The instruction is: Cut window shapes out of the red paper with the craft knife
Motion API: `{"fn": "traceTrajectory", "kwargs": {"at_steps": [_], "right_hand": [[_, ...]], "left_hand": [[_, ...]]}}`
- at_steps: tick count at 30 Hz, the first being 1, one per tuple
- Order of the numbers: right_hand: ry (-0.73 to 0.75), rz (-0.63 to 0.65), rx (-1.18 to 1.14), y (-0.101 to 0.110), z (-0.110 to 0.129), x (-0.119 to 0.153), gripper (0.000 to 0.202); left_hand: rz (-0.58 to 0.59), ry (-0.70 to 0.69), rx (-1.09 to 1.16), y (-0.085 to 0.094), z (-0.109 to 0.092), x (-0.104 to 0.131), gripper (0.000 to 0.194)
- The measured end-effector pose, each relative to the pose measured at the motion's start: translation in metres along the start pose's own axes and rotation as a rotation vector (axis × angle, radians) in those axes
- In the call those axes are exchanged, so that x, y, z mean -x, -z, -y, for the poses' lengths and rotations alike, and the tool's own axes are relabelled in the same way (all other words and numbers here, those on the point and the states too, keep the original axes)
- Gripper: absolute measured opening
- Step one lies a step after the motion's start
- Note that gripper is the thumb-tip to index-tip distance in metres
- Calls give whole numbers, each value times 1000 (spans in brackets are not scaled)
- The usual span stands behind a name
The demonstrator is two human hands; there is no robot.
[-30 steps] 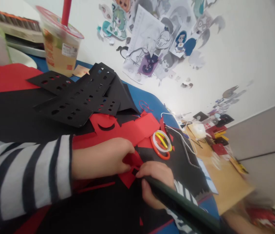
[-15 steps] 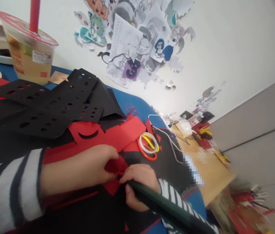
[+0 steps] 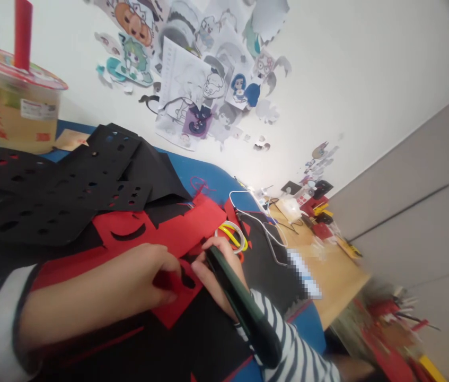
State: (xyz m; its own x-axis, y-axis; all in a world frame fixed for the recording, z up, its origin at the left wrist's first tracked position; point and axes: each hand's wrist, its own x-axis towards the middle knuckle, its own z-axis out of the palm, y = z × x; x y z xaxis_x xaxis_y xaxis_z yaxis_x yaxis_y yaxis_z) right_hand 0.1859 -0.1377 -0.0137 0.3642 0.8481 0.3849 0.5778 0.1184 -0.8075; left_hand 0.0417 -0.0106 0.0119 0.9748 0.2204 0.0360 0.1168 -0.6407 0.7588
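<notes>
My left hand (image 3: 137, 276) lies across red paper (image 3: 172, 313), its thumb and fingers curled around the edge beside a dark cut-out hole. The paper is pinched there. Close by on the right, my right hand (image 3: 222, 265) grips a dark green pen-shaped tool (image 3: 240, 302) with a black rear end. The tool's tip is hidden by the hand, so its exact kind does not show. More red paper with a crescent-shaped cut-out (image 3: 129, 233) spreads behind my left hand. Black paper (image 3: 192, 345) lies under both hands.
Black sheets with punched holes (image 3: 69, 180) lie at the left, near a lidded drink cup (image 3: 21, 116) with a red straw. Yellow, white and orange rings (image 3: 230, 233) sit just beyond my right hand. A white cable (image 3: 256, 215) crosses the blue table (image 3: 204, 170).
My right hand has lifted off the red paper and shifted up toward the rings, partly covering them, with the tool turned steeper. My left hand stays at the paper. The view has swung slightly right.
</notes>
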Motion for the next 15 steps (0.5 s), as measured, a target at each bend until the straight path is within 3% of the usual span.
{"fn": "traceTrajectory", "kwargs": {"at_steps": [8, 15], "right_hand": [[-172, 77, -297, -2, 13, 2, 37], [-149, -59, -308, -11, 9, 2, 37]], "left_hand": [[-78, 49, -29, -3, 2, -2, 17], [-110, 177, -153, -8, 7, -3, 6]]}}
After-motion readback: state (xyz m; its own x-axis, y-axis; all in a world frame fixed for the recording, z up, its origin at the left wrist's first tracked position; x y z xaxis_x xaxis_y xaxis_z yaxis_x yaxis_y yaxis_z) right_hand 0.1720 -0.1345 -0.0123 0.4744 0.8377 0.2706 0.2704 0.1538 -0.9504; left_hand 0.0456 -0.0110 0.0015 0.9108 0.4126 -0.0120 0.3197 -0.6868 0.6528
